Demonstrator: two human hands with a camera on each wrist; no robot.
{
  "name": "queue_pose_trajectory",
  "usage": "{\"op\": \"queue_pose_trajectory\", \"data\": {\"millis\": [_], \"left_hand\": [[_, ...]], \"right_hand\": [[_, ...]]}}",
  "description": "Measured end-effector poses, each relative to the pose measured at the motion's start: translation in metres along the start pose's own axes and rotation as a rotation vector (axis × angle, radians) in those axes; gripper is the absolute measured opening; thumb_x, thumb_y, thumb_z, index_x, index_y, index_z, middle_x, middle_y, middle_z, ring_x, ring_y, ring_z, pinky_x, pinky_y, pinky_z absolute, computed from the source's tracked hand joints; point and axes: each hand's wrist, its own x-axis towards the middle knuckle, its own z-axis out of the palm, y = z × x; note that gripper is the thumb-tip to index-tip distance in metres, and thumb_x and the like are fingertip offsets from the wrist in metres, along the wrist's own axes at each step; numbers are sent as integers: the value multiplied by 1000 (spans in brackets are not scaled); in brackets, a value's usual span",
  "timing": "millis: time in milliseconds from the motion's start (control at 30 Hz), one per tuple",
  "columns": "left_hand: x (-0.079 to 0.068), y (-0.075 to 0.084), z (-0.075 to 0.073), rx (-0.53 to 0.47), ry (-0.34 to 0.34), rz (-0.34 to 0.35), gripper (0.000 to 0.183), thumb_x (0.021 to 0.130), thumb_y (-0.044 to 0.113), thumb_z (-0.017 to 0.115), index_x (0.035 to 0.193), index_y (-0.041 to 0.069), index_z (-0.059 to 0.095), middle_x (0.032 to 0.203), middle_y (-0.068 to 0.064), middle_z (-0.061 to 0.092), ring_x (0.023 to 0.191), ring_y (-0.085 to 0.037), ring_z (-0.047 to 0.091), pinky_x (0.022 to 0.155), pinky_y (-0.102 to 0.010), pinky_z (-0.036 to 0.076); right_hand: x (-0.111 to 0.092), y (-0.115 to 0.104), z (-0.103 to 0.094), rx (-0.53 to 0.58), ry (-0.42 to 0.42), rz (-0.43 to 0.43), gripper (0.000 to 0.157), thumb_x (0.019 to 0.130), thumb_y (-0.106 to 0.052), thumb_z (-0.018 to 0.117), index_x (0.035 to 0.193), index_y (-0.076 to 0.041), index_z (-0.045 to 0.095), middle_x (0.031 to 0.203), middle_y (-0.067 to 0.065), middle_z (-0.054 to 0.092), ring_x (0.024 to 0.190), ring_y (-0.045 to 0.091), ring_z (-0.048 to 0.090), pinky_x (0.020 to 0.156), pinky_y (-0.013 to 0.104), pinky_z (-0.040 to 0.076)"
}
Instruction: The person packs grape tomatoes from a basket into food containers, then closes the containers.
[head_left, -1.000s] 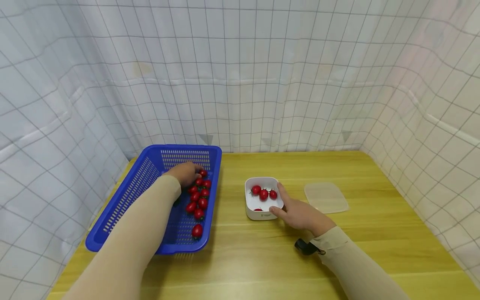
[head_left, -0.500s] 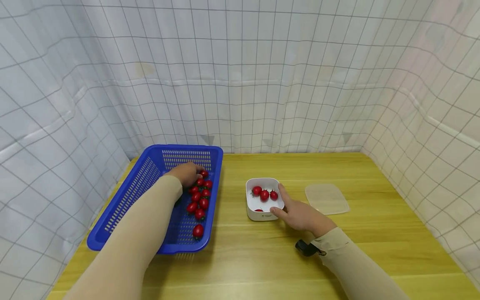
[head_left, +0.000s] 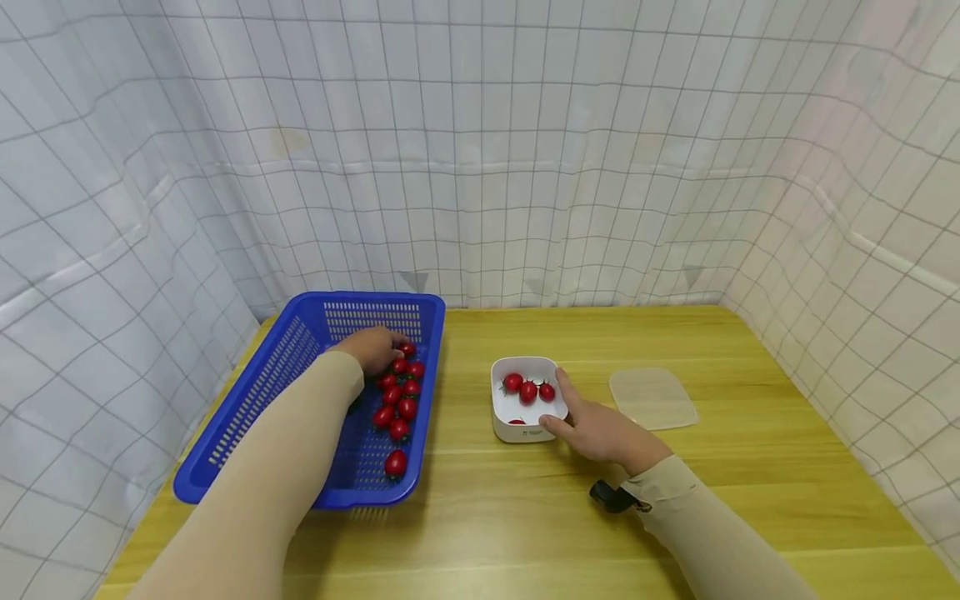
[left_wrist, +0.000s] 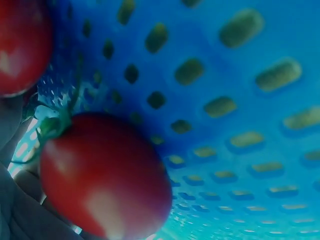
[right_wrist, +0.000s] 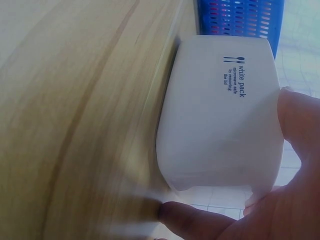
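The left hand [head_left: 370, 350] reaches into the blue basket [head_left: 437, 400], its fingers at the farthest red tomato [head_left: 407, 348]; whether they pinch it cannot be told, since the fingertips are partly hidden. More tomatoes [head_left: 392, 394] lie clustered nearer the person along the basket's right side, and one tomato [head_left: 395, 463] sits apart from them at the near end. In the left wrist view a tomato with a green stalk fills much of the foreground, in front of the fingers and beside the slotted basket wall. The right hand [head_left: 596, 423] holds a white box [head_left: 517, 430] at its right side, thumb and forefinger spread, the thumb at the near corner's rim. The box stands upright on the wooden table [head_left: 480, 517]; inside, three tomatoes [head_left: 528, 392] sit in a row, and a fourth is mostly hidden by the near wall. A flat translucent lid [head_left: 652, 397] lies to the right, beyond the hand. Grid-patterned cloth [head_left: 480, 167] hangs behind the table.
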Motion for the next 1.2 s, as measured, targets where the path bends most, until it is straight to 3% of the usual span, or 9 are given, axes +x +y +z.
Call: {"op": "queue_pose_trajectory", "data": {"millis": [233,367,567,600,767,900,1033,1200], "left_hand": [[-4,-5,-3,39,-17,17,42,110,23,52,151,16,60,150,-23,58,133,-39,56,120,-65,36],[-10,-5,-10,70,-30,52,40,110,23,53,148,15,62,148,-23,60,126,-39,61,114,-62,45],[-21,-1,-31,142,35,121,43,111,23,53,150,7,58,149,-24,59,137,-45,57,117,-63,41],[-23,0,-36,160,52,136,43,111,24,52,150,6,58,148,-24,60,140,-45,54,119,-64,38],[-34,9,-56,161,105,176,42,112,23,51,149,5,59,140,-22,66,132,-40,61,117,-63,41],[-41,19,-68,135,138,226,34,113,23,49,138,9,66,131,-17,71,124,-36,64,113,-61,46],[-46,28,-74,119,165,277,29,113,25,51,131,11,68,126,-14,72,117,-32,64,110,-58,48],[-52,46,-74,130,193,329,36,112,28,53,140,10,65,129,-13,71,120,-31,65,112,-57,48]], "right_hand": [[1,-1,5,11,-11,-4,97,106,-62,48,170,-12,-5,149,23,60,125,33,66,113,55,48],[0,-3,6,11,-23,8,98,105,-64,47,170,-12,-5,147,24,61,124,34,66,113,55,48],[0,-1,6,3,-24,17,97,105,-65,46,170,-14,-6,147,23,61,125,33,66,112,55,48],[0,0,6,6,-22,16,97,105,-65,46,170,-14,-6,148,23,60,125,33,66,113,55,48],[1,2,6,9,-14,5,97,106,-63,47,170,-13,-6,151,24,57,125,34,66,113,55,48],[1,2,4,-6,-14,14,97,106,-62,48,170,-13,-6,145,25,62,122,33,68,112,55,49],[1,2,2,-9,-14,18,98,105,-63,48,170,-14,-7,139,24,66,118,32,69,110,55,50],[1,1,0,-12,-14,14,100,104,-66,46,170,-14,-8,144,25,62,123,35,68,112,55,49]]}}
